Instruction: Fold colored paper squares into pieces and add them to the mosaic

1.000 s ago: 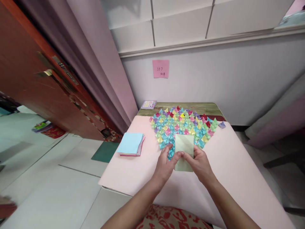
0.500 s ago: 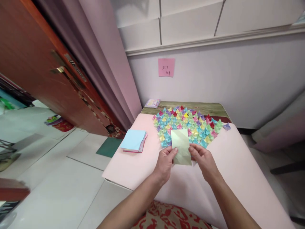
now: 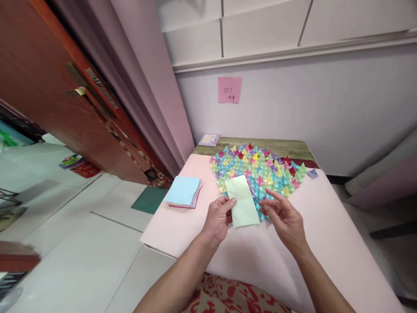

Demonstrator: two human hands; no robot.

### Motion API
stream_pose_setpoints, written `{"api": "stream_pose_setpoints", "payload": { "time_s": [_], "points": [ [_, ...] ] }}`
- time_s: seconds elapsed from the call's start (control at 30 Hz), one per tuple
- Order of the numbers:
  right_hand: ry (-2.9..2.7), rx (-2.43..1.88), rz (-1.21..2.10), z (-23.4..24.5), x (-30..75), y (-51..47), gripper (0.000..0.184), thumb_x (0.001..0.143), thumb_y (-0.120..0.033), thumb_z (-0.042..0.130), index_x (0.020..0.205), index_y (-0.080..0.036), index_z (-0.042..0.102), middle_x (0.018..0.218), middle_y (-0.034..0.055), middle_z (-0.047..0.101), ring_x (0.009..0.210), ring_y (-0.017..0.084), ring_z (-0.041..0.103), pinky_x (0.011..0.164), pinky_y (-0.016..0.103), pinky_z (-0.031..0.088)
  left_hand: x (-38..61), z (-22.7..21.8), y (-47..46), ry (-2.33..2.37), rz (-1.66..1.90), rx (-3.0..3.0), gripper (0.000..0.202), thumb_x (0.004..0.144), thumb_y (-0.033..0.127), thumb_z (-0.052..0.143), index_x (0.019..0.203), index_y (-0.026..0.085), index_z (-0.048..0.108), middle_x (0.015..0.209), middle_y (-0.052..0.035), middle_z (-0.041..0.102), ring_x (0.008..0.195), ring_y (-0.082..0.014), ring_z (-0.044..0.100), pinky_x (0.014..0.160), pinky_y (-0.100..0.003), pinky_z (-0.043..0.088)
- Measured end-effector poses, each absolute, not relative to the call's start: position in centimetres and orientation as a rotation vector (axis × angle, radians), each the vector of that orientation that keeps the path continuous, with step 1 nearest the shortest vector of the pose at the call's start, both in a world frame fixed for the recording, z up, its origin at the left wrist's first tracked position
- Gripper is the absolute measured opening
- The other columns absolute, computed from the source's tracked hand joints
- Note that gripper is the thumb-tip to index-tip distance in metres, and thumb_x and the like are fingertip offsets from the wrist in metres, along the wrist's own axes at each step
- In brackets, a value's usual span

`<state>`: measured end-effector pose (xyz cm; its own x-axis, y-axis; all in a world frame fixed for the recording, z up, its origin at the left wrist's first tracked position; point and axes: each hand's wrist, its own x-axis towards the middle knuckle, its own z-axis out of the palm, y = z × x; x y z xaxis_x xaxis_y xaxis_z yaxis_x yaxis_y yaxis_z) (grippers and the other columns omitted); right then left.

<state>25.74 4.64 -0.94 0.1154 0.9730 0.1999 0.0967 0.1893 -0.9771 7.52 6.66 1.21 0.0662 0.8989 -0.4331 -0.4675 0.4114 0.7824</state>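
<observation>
A pale green sheet of paper (image 3: 243, 202), shaped as a tall rectangle, is pinched at its left edge by my left hand (image 3: 220, 217), thumb on top. My right hand (image 3: 285, 221) is beside the sheet's right edge, apart from it, with the index finger stretched out and the other fingers partly curled. Beyond the sheet, many small folded paper pieces (image 3: 273, 171) in blue, green, yellow, pink, red and purple lie in close rows. The sheet covers some of them. One purple folded piece (image 3: 312, 173) lies at the right end.
On the pink-covered table (image 3: 325, 230), a stack of square paper (image 3: 184, 191) with a light blue top sheet sits to the left. A small packet (image 3: 209, 139) lies at the back. A pink note (image 3: 230, 90) is stuck to the wall, and a brown door (image 3: 48, 78) stands at left.
My right hand has let go of the green sheet and moved slightly right, its fingers spreading. The sheet now tilts to the left in my left hand.
</observation>
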Motion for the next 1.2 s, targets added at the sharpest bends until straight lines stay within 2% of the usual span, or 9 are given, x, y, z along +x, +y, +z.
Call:
{"api": "stream_pose_setpoints", "payload": {
  "time_s": [0.07,0.17,0.33,0.5,0.57,0.7,0.77,0.97,1.2],
  "points": [
    [-1.484,-1.156,0.77,-1.1,26.0,4.5,0.042,0.086,-0.028,0.064,0.128,-0.029,0.061,0.102,0.0036,0.075,0.089,0.021,0.071,0.083,0.037,0.057,7.6,1.4,6.6,1.024,1.087,0.492,0.032,0.057,0.032,0.085,0.076,0.016,0.065,0.069,-0.0014,0.069,0.057,-0.0131,0.062,0.057,-0.025,0.05],
    [-1.696,-1.106,0.618,-1.0,26.0,4.7,0.033,0.086,-0.02,0.059,0.114,-0.031,0.07,0.104,0.0022,0.075,0.091,0.022,0.071,0.079,0.035,0.058,7.9,1.7,6.3,0.981,1.043,0.523,0.031,0.059,0.032,0.085,0.079,0.015,0.068,0.07,-0.0028,0.07,0.058,-0.0136,0.062,0.057,-0.025,0.05],
    [-1.686,-1.112,0.562,-0.7,25.9,5.2,0.018,0.083,-0.019,0.062,0.088,-0.028,0.076,0.088,0.0028,0.075,0.086,0.022,0.071,0.075,0.033,0.057,7.8,2.2,5.6,1.001,1.014,0.564,0.032,0.059,0.032,0.085,0.081,0.015,0.068,0.074,-0.0029,0.07,0.061,-0.0127,0.061,0.056,-0.024,0.051],
    [-1.653,-1.081,0.634,-1.1,25.8,5.1,0.012,0.083,-0.019,0.063,0.083,-0.025,0.073,0.087,0.0041,0.074,0.081,0.021,0.07,0.074,0.032,0.057,7.6,2.1,5.4,0.966,0.961,0.593,0.036,0.062,0.039,0.082,0.084,0.014,0.068,0.066,-0.0021,0.067,0.053,-0.0131,0.059,0.049,-0.025,0.049],
    [-1.635,-1.075,0.676,-1.2,25.9,5.1,0.013,0.084,-0.022,0.063,0.092,-0.025,0.073,0.092,0.0043,0.075,0.083,0.021,0.071,0.074,0.032,0.058,7.6,1.9,5.4,0.974,0.935,0.612,0.039,0.062,0.038,0.083,0.088,0.012,0.069,0.068,-0.004,0.068,0.053,-0.0142,0.06,0.049,-0.026,0.05],
    [-1.665,-1.11,0.658,-1.2,26.1,4.8,0.048,0.086,-0.023,0.064,0.133,-0.029,0.056,0.107,0.0033,0.075,0.091,0.02,0.073,0.081,0.033,0.06,7.7,2.0,5.7,1.03,1.1,0.604,0.044,0.063,0.033,0.082,0.098,0.01,0.068,0.082,-0.0091,0.074,0.061,-0.0175,0.065,0.053,-0.028,0.053],
    [-1.704,-1.126,0.529,-1.4,26.0,4.5,0.052,0.086,-0.02,0.065,0.135,-0.031,0.054,0.105,0.0019,0.075,0.085,0.019,0.074,0.076,0.031,0.061,7.8,2.2,5.8,1.02,1.199,0.59,0.046,0.064,0.033,0.081,0.102,0.011,0.066,0.085,-0.0096,0.074,0.064,-0.0187,0.067,0.056,-0.029,0.054],
    [-1.746,-1.003,0.321,-1.9,25.3,4.2,0.03,0.084,-0.012,0.064,0.105,-0.031,0.073,0.092,0.0016,0.075,0.076,0.017,0.072,0.065,0.026,0.057,8.3,2.7,5.6,0.997,1.223,0.573,0.048,0.062,0.031,0.082,0.103,0.011,0.065,0.086,-0.0105,0.075,0.068,-0.0205,0.069,0.058,-0.029,0.055],
    [-1.634,-1.09,0.45,-1.5,25.5,4.4,0.004,0.08,-0.025,0.072,0.084,-0.024,0.074,0.082,0.0039,0.073,0.08,0.021,0.069,0.07,0.03,0.055,8.5,2.5,5.0,0.986,1.202,0.625,0.043,0.067,0.033,0.08,0.101,0.011,0.065,0.084,-0.0106,0.075,0.07,-0.0224,0.071,0.062,-0.031,0.057]
  ]
}}
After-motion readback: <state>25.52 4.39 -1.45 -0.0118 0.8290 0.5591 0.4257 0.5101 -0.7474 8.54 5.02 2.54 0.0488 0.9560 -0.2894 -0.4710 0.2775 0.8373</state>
